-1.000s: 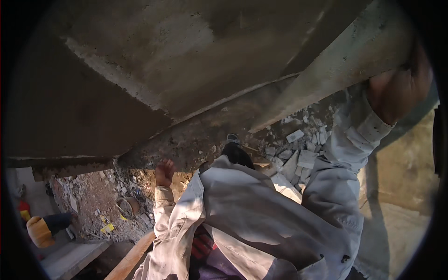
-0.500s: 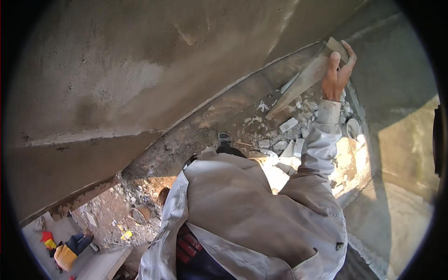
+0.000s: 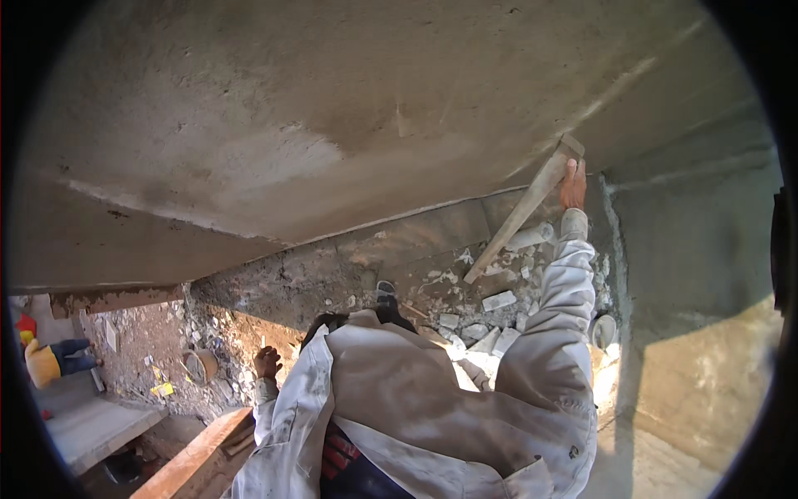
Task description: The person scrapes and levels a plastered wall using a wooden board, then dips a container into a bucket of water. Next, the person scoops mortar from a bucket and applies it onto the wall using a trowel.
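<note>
Right hand (image 3: 573,186) gripped long board (image 3: 519,218) by upper end, leaving length free; left hand (image 3: 267,363), half-curled, looked empty.

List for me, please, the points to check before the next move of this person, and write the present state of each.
1. Right hand holds the board near its upper end: ok.
2. Left hand is free: ok, nothing is seen in it.
3. Board touches the wall: cannot tell from this angle.
4. Ground around the board's lower end is free of rubble: not ok, pieces lie there.
5. Both feet stand firmly: cannot tell, only one shoe shows.
6. Co-worker is away from the board: ok, at the far left.
</note>
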`<state>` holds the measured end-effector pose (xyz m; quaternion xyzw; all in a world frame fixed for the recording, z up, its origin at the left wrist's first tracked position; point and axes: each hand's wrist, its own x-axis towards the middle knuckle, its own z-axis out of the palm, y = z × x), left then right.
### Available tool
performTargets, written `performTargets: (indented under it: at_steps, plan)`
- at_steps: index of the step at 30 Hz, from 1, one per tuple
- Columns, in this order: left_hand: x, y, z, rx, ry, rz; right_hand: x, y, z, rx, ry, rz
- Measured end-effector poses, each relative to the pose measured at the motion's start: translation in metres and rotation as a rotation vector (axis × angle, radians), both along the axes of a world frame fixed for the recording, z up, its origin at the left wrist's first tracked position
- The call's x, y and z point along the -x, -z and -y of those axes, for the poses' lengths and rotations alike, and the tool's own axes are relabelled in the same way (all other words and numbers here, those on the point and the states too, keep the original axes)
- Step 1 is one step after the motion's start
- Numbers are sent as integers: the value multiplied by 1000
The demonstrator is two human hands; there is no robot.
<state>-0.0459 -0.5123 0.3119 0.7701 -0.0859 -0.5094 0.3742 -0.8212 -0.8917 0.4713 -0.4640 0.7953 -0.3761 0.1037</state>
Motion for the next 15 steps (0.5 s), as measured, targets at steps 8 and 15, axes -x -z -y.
performTargets:
  at_steps: [8, 15]
  plan:
    - [68, 0, -87, -31, -638, -7, 27, 73, 56, 219, -93, 92]
    - [105, 59, -152, -556, -260, 40, -87, 279, -32, -679, -360, -14]
